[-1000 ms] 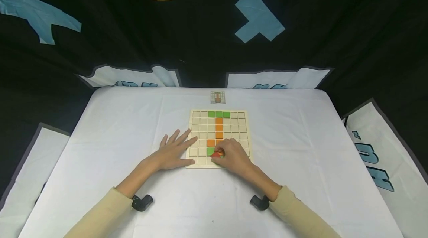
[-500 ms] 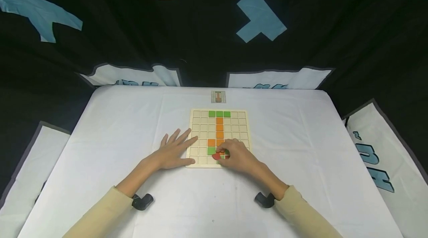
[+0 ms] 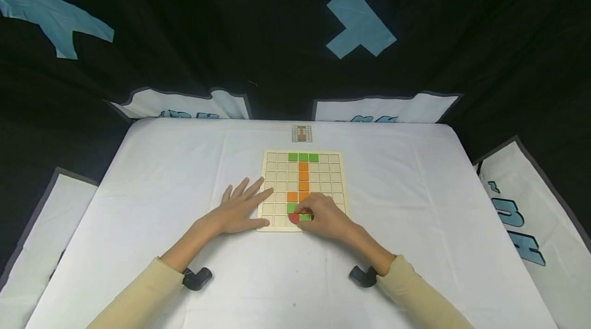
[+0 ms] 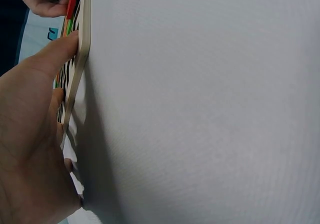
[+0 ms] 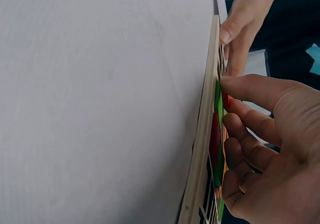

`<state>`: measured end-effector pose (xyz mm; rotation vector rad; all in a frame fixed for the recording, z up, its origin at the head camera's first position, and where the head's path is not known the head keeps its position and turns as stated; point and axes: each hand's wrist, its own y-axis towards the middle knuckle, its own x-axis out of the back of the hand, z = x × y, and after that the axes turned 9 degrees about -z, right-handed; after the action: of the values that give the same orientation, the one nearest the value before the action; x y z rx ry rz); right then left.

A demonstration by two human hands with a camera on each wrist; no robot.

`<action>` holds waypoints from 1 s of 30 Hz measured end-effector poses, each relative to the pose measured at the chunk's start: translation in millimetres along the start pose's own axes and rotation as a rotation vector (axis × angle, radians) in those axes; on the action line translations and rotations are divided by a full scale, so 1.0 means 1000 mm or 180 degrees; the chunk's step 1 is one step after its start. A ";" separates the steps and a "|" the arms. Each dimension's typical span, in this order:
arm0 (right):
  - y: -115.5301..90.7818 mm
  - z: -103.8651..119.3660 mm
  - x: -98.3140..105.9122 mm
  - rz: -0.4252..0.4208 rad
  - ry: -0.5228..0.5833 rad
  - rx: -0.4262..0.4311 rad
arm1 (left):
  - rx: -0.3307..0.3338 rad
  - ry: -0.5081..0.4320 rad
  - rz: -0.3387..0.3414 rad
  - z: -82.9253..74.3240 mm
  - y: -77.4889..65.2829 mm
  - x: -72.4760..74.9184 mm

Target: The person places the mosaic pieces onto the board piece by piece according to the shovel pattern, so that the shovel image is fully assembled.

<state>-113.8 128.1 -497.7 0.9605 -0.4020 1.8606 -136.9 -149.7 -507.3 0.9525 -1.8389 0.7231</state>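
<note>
A pale wooden grid board (image 3: 270, 226) carries green squares (image 3: 303, 157) across its top row and a column of orange squares (image 3: 303, 176) below them. Thumb and index finger of my right hand (image 3: 325, 216) pinch a red rounded piece (image 3: 293, 218), close over the bottom row beside a green square (image 3: 304, 217). In the right wrist view, a second red piece (image 5: 214, 139) lies on the board behind the pinched one. My left hand (image 3: 235, 214) is spread flat, its fingertips resting on the board's left edge; its thumb (image 4: 65, 49) lies along the near left corner.
A small printed card (image 3: 302, 134) with a grid pattern lies beyond the board. White cloth (image 3: 392, 175) covers the table, and a dark curtain (image 3: 277, 46) stands behind it. Black wrist-worn devices (image 3: 197, 279) show under both forearms.
My right hand shifted slightly right, then back left with the red piece, which has turned and now appears flatter, left of the bottom-row green square. My left hand stays still.
</note>
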 end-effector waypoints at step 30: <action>0.005 0.005 -0.015 -0.0231 -0.0049 0.0105 | -0.0014 -0.0020 -0.0028 -0.002 -0.001 0.001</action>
<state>-112.7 113.5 -504.8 0.9995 -0.3421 1.8001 -135.3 -149.4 -505.6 0.9603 -1.8401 0.7111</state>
